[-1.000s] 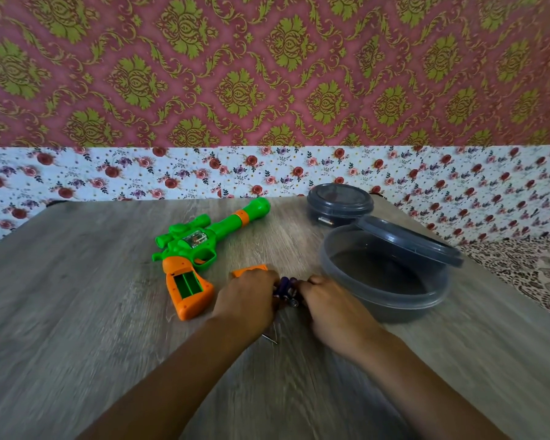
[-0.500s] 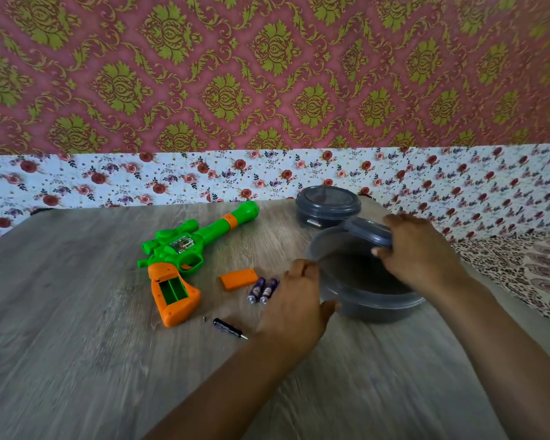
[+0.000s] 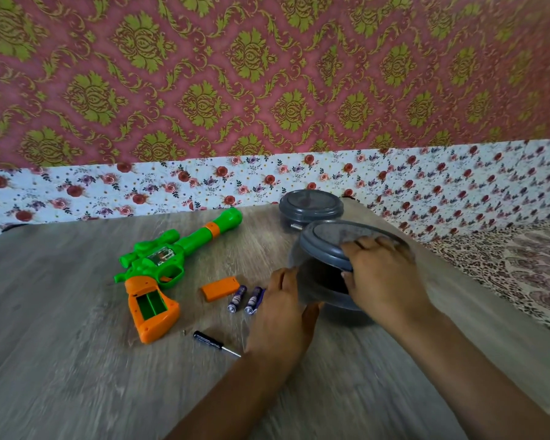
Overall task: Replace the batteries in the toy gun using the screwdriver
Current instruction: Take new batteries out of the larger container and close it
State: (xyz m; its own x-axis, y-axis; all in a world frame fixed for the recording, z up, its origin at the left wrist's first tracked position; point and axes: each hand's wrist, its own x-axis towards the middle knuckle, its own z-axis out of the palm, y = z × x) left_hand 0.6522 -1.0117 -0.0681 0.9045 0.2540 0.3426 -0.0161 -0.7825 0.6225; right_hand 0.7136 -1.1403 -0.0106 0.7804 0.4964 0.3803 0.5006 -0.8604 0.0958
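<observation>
Since half a second ago our right hand [image 3: 383,281] has brought the lid [image 3: 326,246] lower and nearer, tilted over the bowl [image 3: 308,292], while our left hand [image 3: 281,319] has closed in on the bowl's near left wall; the gun, cover, batteries and screwdriver lie as before. Our right hand grips the lid's near edge, fingers curled over its top and thumb beneath. Our left hand lies with fingers straight and together against the bowl's side, thumb spread toward its base; it curls round nothing. On the table [image 3: 61,360] the gun [image 3: 169,265] lies on its side, barrel pointing away and to the right, its orange grip toward us with the battery bay open and showing green inside. Just right of the grip lies the orange cover [image 3: 220,288], and beside it the batteries [image 3: 245,298], side by side, the rightmost partly hidden by our left hand; we cannot tell their number. Nearer us, below the cover, lies the screwdriver [image 3: 215,342], tip pointing right, apart from both hands. Behind the bowl stands a second, closed tub [image 3: 310,206]
</observation>
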